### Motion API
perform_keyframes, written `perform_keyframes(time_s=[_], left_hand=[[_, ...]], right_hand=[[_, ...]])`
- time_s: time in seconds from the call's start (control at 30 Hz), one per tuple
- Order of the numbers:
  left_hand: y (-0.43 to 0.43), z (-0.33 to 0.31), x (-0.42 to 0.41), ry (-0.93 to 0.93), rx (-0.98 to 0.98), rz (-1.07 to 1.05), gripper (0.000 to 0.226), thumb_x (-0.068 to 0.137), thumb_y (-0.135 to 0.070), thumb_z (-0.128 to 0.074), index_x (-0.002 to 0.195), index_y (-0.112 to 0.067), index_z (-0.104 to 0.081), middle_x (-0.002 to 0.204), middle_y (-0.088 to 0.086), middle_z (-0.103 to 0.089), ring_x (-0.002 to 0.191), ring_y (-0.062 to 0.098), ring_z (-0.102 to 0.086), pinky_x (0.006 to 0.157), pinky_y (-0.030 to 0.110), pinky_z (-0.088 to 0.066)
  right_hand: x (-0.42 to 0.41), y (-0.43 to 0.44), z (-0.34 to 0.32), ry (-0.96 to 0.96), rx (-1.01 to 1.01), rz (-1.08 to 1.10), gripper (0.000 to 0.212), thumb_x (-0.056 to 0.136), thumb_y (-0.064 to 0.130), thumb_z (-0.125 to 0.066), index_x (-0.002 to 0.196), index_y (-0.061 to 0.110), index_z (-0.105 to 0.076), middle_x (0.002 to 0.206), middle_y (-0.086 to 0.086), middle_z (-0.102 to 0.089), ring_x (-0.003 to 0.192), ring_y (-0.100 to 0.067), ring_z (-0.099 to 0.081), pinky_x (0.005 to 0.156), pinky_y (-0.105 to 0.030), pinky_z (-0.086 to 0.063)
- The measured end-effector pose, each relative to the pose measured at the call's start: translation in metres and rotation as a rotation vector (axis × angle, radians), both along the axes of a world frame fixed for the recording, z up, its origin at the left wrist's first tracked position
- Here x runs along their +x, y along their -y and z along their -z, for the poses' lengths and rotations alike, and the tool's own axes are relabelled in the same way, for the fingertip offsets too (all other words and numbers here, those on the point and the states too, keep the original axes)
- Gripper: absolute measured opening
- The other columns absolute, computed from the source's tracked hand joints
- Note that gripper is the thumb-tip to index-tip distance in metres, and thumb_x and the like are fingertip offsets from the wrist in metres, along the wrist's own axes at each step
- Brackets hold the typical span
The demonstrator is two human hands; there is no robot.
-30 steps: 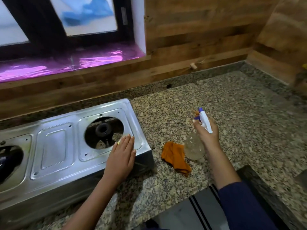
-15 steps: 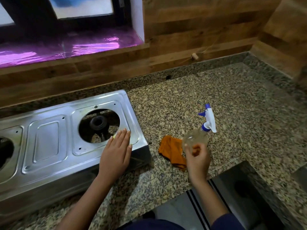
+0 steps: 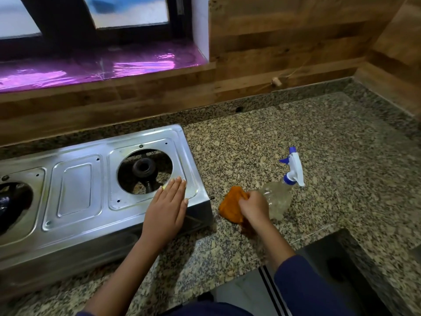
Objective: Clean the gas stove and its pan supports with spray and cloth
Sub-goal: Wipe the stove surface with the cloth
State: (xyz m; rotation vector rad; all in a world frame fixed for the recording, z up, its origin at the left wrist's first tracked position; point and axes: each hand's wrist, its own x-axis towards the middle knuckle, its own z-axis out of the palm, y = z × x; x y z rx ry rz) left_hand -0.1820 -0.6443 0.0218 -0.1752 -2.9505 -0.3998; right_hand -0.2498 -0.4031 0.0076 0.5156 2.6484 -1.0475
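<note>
Right hand [image 3: 252,207] closes its fingers on the crumpled orange cloth [image 3: 232,205] lying on the speckled granite countertop [image 3: 319,142]; left hand [image 3: 165,210] rests flat and open, holding nothing, on the stainless-steel gas stove [image 3: 75,190] at 9 o'clock of the cloth. Clear plastic spray bottle with white-and-blue trigger head [image 3: 282,192] stands at 3 o'clock, just beyond the right hand, and the exposed black burner [image 3: 144,168] lies at 11 o'clock of the left hand.

A granite kitchen counter beneath a wood-panelled wall and a dark-framed window.

The speckled granite countertop [image 3: 284,137] fills the frame from 3 to 7 o'clock, with a raised granite strip along its back edge. Horizontal wood panelling [image 3: 284,42] covers the wall at 1 o'clock and turns a corner at 2 o'clock. At 11 o'clock, a window [image 3: 127,12] with frosted panes sits above a sill [image 3: 102,65] lined in glossy purple film that catches the daylight.
</note>
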Motion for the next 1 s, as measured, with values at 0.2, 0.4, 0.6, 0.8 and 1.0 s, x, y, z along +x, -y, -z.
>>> perform_keyframes(time_s=[0.2, 0.4, 0.6, 0.8, 1.0], left_hand=[[0.000, -0.002, -0.001, 0.005, 0.047, -0.018, 0.059, 0.101, -0.046, -0.019, 0.152, -0.019, -0.032, 0.158, -0.003, -0.029, 0.147, 0.011, -0.020, 0.120, 0.037, -0.019], [0.001, -0.014, -0.003, 0.079, 0.308, -0.009, 0.060, 0.096, -0.050, -0.032, 0.149, -0.021, -0.039, 0.157, -0.005, -0.031, 0.147, 0.009, -0.020, 0.121, 0.037, -0.016], [-0.018, -0.047, -0.001, 0.177, 0.754, -0.062, 0.032, 0.098, -0.039, -0.054, 0.126, -0.027, -0.064, 0.127, -0.009, -0.064, 0.119, 0.006, -0.058, 0.098, 0.029, -0.049], [-0.047, -0.081, -0.010, 0.505, 1.631, -0.214, 0.042, 0.094, -0.049, -0.048, 0.120, -0.020, -0.064, 0.119, 0.006, -0.067, 0.105, 0.021, -0.065, 0.085, 0.028, -0.050], [-0.046, -0.083, -0.010, 0.528, 2.072, -0.386, 0.046, 0.099, -0.037, -0.048, 0.126, -0.001, -0.059, 0.116, 0.021, -0.068, 0.099, 0.029, -0.070, 0.072, 0.036, -0.059]], right_hand=[[-0.010, -0.014, -0.037, 0.080, -0.543, 0.112, 0.016, 0.096, 0.020, -0.052, 0.103, 0.010, -0.063, 0.082, -0.005, -0.066, 0.077, -0.025, -0.063, 0.074, -0.038, -0.053], [-0.005, -0.010, -0.066, 0.176, -0.801, 0.140, 0.011, 0.100, 0.019, -0.051, 0.100, 0.011, -0.057, 0.094, -0.014, -0.067, 0.086, -0.027, -0.066, 0.085, -0.043, -0.056], [-0.001, 0.016, -0.099, 0.014, -0.861, 0.102, 0.015, 0.099, 0.021, -0.053, 0.112, 0.024, -0.059, 0.105, -0.010, -0.070, 0.094, -0.028, -0.067, 0.074, -0.041, -0.059], [0.025, 0.063, -0.121, -0.307, -0.703, -0.350, 0.023, 0.091, 0.013, -0.066, 0.110, 0.025, -0.069, 0.104, 0.008, -0.071, 0.094, -0.003, -0.068, 0.074, -0.014, -0.052], [0.041, 0.066, -0.105, -0.566, -0.535, -0.367, 0.017, 0.085, 0.012, -0.067, 0.096, 0.023, -0.076, 0.098, 0.011, -0.071, 0.095, -0.002, -0.066, 0.084, -0.025, -0.053]])
